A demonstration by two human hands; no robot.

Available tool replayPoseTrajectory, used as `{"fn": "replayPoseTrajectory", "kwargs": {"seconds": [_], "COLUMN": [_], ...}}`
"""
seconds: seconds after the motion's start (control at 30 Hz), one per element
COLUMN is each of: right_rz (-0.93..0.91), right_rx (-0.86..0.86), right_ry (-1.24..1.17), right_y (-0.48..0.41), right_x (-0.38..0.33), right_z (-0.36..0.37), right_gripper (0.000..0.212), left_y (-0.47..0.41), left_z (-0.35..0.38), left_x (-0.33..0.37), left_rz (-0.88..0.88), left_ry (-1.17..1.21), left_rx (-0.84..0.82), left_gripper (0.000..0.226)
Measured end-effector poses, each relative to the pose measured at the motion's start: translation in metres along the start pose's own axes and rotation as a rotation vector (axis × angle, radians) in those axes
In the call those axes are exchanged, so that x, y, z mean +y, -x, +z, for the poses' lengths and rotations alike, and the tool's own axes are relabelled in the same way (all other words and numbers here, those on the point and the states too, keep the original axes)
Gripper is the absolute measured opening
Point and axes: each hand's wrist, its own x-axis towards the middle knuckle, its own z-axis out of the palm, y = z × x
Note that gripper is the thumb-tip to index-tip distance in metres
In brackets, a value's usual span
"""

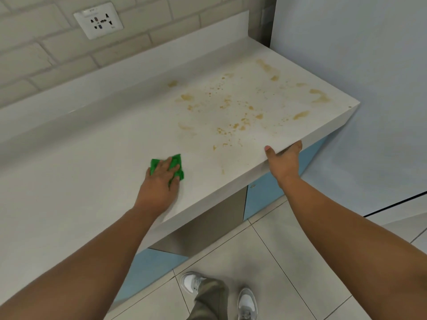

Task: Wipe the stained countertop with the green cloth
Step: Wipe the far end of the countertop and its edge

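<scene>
We're looking down on the white stone countertop [92, 169], and the small crumpled green cloth [181, 174] sits on it near the front edge, just short of the mess. The left hand [161, 181] lies on top of the cloth, fingers spread fairly flat and pressing it to the surface, green showing on either side of them. The yellow-brown stains [231, 107] are splashed across the right end of the counter, beyond and to the right of the cloth, and the cloth isn't touching them.

Over on the right, the right hand [285, 162] clamps the counter's front edge, thumb up on top and fingers curled out of sight underneath.

Behind the counter we see a pale brick-tile wall with a white wall socket [99, 20]. Below the worktop are light blue cabinet fronts [261, 197], and down on the tiled floor a pair of grey and white trainers [247, 301].
</scene>
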Motion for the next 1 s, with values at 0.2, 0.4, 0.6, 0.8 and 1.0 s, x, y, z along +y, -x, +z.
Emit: {"fn": "replayPoseTrajectory", "kwargs": {"seconds": [0.2, 0.4, 0.6, 0.8, 1.0], "right_rz": [0.027, 0.132, 0.108, 0.093, 0.108], "right_rx": [0.006, 0.010, -0.021, -0.026, -0.045], "right_ry": [-0.041, -0.158, -0.073, -0.076, -0.088], "right_y": [-0.003, -0.016, -0.024, -0.025, -0.027], "right_x": [0.003, -0.001, -0.002, 0.000, 0.000], "right_z": [0.001, -0.003, -0.011, -0.012, -0.015], "right_gripper": [0.103, 0.104, 0.101, 0.104, 0.107], "left_y": [-0.029, 0.011, -0.036, -0.056, -0.023], "left_z": [0.038, 0.030, 0.020, 0.052, 0.042], "left_x": [0.088, 0.067, 0.057, 0.136, 0.106], "left_rz": [0.127, 0.436, 0.041, 0.196, 0.426], "left_ry": [-0.040, 0.042, 0.055, -0.012, 0.034], "left_rx": [-0.014, -0.122, -0.057, -0.089, -0.160], "left_gripper": [0.047, 0.042, 0.043, 0.046, 0.043]}}
